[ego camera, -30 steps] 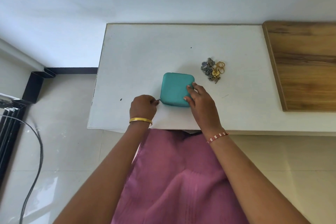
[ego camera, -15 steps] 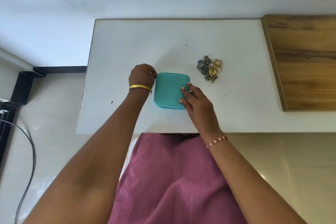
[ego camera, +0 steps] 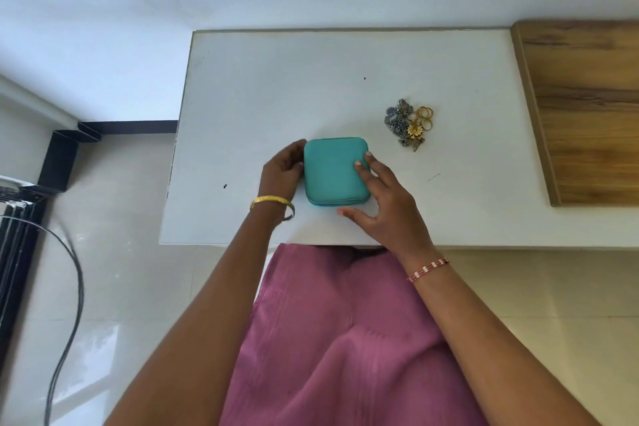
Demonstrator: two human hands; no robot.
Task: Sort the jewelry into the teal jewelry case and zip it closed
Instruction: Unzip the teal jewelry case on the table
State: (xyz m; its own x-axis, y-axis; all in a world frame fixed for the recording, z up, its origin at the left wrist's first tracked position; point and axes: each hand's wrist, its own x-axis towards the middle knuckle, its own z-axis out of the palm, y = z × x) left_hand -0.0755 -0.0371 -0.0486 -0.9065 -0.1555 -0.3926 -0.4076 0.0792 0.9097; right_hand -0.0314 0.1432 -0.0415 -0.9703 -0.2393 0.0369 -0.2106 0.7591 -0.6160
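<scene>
White counter [ego camera: 276, 79] against a pale wall, wood panel [ego camera: 587, 107] at right. Teal jewelry case [ego camera: 333, 171] lidded, near front edge. Left hand [ego camera: 281, 171] curled at its left side, grip unclear; right hand [ego camera: 383, 199] spread, fingertips pressing lid. Best steadied while unzipped. Jewelry [ego camera: 409, 124] loose, beyond right hand.

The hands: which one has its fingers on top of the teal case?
The right hand, wearing the red-and-white bracelet; its fingertips press the teal case lid. The left hand, with the gold bangle, sits at the side.
</scene>
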